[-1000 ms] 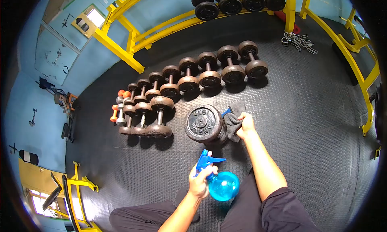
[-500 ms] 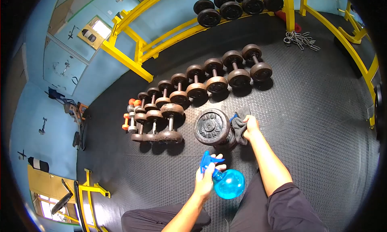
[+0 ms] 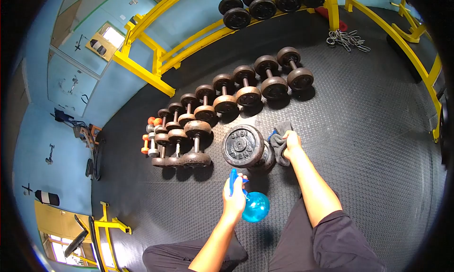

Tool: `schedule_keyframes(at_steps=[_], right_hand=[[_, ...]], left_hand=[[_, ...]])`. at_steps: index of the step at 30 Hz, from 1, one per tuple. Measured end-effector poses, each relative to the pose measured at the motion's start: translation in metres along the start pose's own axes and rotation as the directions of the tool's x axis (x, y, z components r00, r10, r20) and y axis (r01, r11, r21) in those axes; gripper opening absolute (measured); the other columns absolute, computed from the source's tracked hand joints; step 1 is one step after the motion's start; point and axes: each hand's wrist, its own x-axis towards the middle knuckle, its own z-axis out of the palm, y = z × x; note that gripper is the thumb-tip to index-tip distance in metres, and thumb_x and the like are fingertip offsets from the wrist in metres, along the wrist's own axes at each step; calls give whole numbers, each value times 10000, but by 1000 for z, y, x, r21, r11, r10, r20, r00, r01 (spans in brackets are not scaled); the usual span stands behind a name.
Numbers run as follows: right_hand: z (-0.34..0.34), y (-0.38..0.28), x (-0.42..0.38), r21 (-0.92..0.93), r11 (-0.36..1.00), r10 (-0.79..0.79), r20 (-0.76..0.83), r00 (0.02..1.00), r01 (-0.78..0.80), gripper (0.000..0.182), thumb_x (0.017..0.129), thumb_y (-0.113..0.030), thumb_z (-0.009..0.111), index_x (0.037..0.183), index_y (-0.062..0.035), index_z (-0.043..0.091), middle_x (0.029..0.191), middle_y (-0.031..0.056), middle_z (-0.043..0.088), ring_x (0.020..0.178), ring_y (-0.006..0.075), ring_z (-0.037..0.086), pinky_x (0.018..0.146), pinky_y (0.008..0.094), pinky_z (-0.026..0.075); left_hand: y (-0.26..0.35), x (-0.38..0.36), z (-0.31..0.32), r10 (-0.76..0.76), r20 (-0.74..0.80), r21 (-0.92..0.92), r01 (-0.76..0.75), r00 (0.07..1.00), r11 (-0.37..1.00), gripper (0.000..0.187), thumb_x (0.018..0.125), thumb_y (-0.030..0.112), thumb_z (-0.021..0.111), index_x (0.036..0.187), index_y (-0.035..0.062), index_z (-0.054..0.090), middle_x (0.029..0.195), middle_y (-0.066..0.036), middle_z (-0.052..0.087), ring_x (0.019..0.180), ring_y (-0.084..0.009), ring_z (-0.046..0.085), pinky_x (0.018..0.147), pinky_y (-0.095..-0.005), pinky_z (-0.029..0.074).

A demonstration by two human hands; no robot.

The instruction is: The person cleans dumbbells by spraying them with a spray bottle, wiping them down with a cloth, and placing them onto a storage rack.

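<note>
A blue spray bottle [image 3: 256,207] with a round translucent body is in my left hand [image 3: 234,198], fingers wrapped round its neck and trigger. Its nozzle is near the lower edge of a black dumbbell [image 3: 243,146] marked 16KG, which rests on the floor with one round end facing up toward me. My right hand [image 3: 292,146] grips a dark grey cloth [image 3: 280,144] beside the far end of that dumbbell. Whether the cloth touches the dumbbell is hard to tell.
Rows of brown dumbbells [image 3: 248,96] lie left of and beyond the black one, with small orange and grey ones at the left end. Farther back stand a yellow rack [image 3: 146,76] with more dumbbells and a pile of metal clips [image 3: 348,40].
My left hand has turned the spray bottle and shifted it slightly left and up, nearer the black dumbbell. The whole view has moved a little. My right hand still grips the cloth.
</note>
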Motion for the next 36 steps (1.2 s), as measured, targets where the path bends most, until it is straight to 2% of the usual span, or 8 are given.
schedule_keyframes(at_steps=[8,13,20,23,27,29,33,36], right_hand=[[-10,5,15,1,1000,-28,22,999,28,201,565,-57,557,753,-11,503,826,143,521,724,309,575,747,449,523],[-8,2,13,112,994,17,19,1000,-19,201,596,-78,538,786,-14,538,835,169,557,751,349,614,789,468,547],[-17,-41,9,333,933,2,375,927,-137,492,673,-214,519,1087,38,605,1108,194,673,987,389,655,979,509,498],[-35,-78,-18,450,887,-115,441,890,-108,550,694,-238,520,1167,26,614,1190,199,662,1070,386,635,1016,522,468],[-57,-110,-52,489,872,-282,496,821,4,566,762,-333,571,1232,-22,624,1267,177,645,1169,372,605,1054,533,438],[-60,-118,-59,464,875,-380,478,792,140,528,900,-448,626,1260,-62,614,1243,145,657,1133,333,633,1032,513,476],[-65,-125,-75,89,894,-432,435,790,440,306,940,-196,679,1197,-39,629,1099,96,690,1012,246,684,903,422,574],[-69,-128,-86,-50,822,-496,426,756,567,291,974,-193,646,1194,-2,632,1068,50,691,961,138,661,848,305,552]], left_hand=[[4,6,-10,-99,19,174,95,995,980,193,975,252,600,983,60,604,825,-46,633,746,-140,621,648,-295,512],[-12,5,0,-113,90,58,108,990,992,191,973,176,610,1096,33,579,946,-72,646,854,-166,651,800,-302,537],[-35,17,34,347,324,307,-445,880,841,364,952,120,640,1288,26,536,1245,-92,615,1148,-202,595,995,-345,463],[-44,29,72,567,430,402,-711,703,577,434,892,181,699,1259,11,543,1161,-183,589,996,-327,627,941,-416,478],[-61,50,123,484,529,472,-716,697,515,575,842,320,781,1249,3,528,1032,-170,591,863,-316,621,793,-428,506],[-81,64,144,459,545,446,-706,702,549,679,806,370,819,1289,6,509,1129,-202,623,1041,-366,634,897,-427,504],[-126,87,163,454,657,441,-795,603,417,794,792,379,824,1369,-13,446,1221,-231,604,1130,-380,604,974,-427,482],[-124,86,162,337,644,411,-682,687,606,830,774,417,827,1393,32,429,1228,-233,595,1158,-414,573,973,-472,478]])
